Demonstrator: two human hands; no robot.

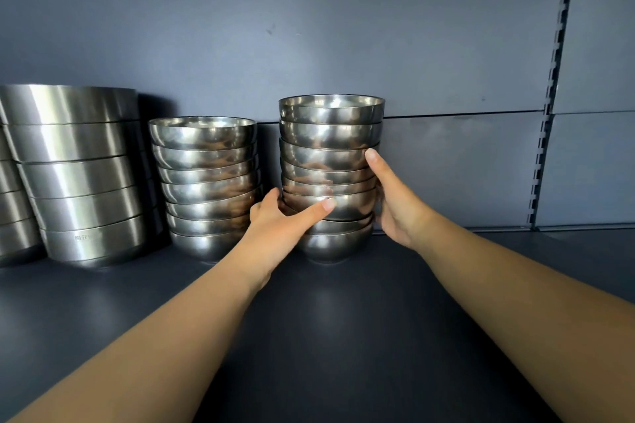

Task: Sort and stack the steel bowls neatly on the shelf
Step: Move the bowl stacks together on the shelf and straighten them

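Observation:
A tall stack of several round steel bowls (330,148) stands on the dark shelf (343,319) near the back wall. My left hand (285,220) grips its lower left side, thumb across the front and fingers behind. My right hand (395,203) grips the right side, thumb up along the middle bowls. A shorter stack of the same bowls (206,182) stands just to the left, close to my left hand.
Stacks of larger straight-sided steel bowls (82,175) fill the shelf's left end. The blue back panel (309,27) rises behind all stacks. A slotted upright rail (549,96) runs down the wall at the right.

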